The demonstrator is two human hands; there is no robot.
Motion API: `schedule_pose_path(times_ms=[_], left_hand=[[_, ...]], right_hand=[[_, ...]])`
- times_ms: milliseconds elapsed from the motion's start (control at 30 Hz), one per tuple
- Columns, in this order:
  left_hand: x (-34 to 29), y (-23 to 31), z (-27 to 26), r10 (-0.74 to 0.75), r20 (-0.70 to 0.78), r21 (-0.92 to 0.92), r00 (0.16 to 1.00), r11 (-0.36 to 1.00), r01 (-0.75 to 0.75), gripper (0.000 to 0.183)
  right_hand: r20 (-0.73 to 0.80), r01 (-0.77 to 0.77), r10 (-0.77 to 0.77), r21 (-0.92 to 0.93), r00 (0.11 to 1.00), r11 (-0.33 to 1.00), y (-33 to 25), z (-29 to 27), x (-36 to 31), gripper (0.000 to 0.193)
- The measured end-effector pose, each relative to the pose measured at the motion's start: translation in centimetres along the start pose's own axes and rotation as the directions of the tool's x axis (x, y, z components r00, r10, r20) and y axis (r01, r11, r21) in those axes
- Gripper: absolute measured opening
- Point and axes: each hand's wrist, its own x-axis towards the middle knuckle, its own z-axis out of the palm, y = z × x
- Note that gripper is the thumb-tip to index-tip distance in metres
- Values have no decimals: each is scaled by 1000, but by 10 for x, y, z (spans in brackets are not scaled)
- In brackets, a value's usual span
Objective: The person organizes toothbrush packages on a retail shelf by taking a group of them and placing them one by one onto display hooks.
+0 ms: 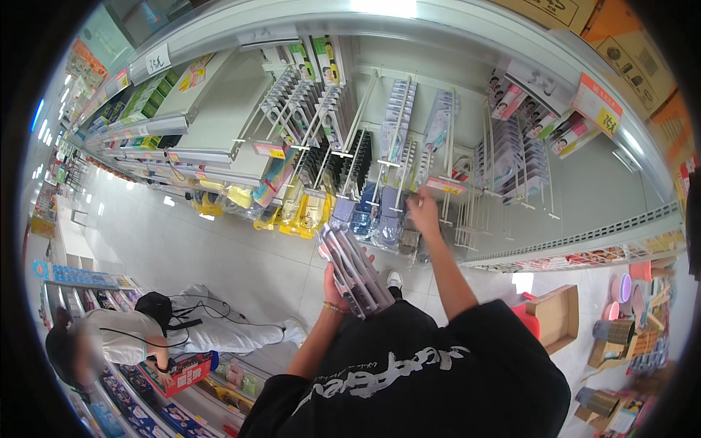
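The left hand (334, 286) is gripping a stack of flat packets (355, 269). The right hand (422, 209) is reaching to a hook (445, 157) on the display rack (511, 124), fingers closing on it.

a stack of flat carded packs (355, 270), grey and pale with thin dark edges, fans upward from the left hand (334, 286), tilted toward the shelving; the right hand (423, 212) is raised to a white hook rail (447, 157), its fingers (418, 193) touching a hanging pack beside a small orange and yellow price tag (445, 186)
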Motion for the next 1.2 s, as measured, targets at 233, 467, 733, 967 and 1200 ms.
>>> schedule_pose_path(times_ms=[233,467,733,967,1200], left_hand=[[17,-3,-33,-111,33,112,993,988,106,69],[-5,-5,-55,-225,32,-26,974,974,226,58],[-35,-4,-49,-267,30,-51,963,962,268,56],[-57,10,-62,-253,24,-59,967,965,254,55],[-51,9,-69,-219,-31,-80,975,973,216,55]], right_hand=[[434,-45,-29,159,900,986,-40,26,-165,42],[297,-176,37,455,954,873,-63,5,-195,25],[108,-192,158,541,981,819,-54,-15,-179,27],[-172,-41,186,619,967,784,-37,-48,-91,27],[-517,213,-85,192,852,958,-12,-61,-23,31]])
